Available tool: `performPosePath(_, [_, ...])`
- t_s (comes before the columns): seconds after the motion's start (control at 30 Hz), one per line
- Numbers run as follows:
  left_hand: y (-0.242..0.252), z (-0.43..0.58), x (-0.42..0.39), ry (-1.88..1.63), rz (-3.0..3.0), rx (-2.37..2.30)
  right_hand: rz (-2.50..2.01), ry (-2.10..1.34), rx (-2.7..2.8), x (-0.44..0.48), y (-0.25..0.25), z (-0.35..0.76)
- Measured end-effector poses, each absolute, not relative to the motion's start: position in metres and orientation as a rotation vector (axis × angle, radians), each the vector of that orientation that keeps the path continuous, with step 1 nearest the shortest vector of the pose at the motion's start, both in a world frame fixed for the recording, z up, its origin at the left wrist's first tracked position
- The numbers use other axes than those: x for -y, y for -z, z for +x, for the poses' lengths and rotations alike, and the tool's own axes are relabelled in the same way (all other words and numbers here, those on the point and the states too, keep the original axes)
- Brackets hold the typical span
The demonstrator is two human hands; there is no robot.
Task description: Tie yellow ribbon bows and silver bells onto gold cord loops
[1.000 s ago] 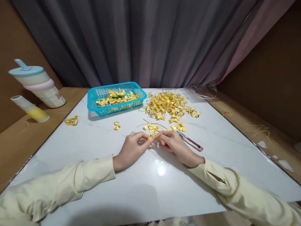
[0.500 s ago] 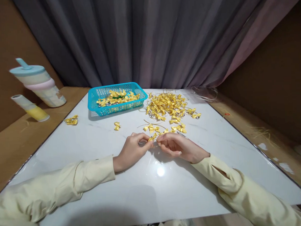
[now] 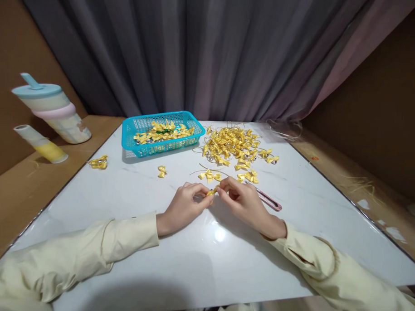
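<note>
Between my fingertips is a small yellow ribbon bow (image 3: 213, 190), partly covered by the fingers, with a tiny dark or shiny spot on it. My left hand (image 3: 188, 205) pinches its left end between thumb and forefinger. On its right end my right hand (image 3: 245, 204) closes with thumb and forefinger. Just beyond the hands lie loose yellow bows (image 3: 209, 175) with a thin golden cord. Beside my right hand rests a pair of pink-handled thread snips (image 3: 268, 200), its tip partly hidden behind the hand.
A turquoise basket (image 3: 129, 147) holds several yellow bows. Right of it lies a heap of bows with bells and cords (image 3: 232, 143). A single bow (image 3: 162, 171) and a small bundle (image 3: 99, 162) lie on the left. A tumbler (image 3: 58, 113) and a tube (image 3: 42, 145) stand beyond the table's left edge.
My right hand has turned and bent its fingers in onto the bow, uncovering the snips beside it. My left hand keeps its pinch in nearly the same place.
</note>
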State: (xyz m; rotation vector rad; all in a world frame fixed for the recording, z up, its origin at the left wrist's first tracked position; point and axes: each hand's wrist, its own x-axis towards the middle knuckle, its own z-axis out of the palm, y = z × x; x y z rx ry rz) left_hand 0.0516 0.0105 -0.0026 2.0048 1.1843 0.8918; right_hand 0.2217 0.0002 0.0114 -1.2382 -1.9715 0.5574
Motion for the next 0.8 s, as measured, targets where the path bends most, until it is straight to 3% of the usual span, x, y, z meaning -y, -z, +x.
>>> performPosePath(0.53, [0.0034, 0.0502, -0.0095, -0.849, 2.100, -1.076, -1.409, -0.963, 1.754, -0.0079, -0.0149, 0.2258])
performPosePath(0.8, [0.0030, 0.0490, -0.0086, -0.873, 2.158, -1.002, -1.440, -0.959, 1.738, -0.0075, -0.0174, 0.2245])
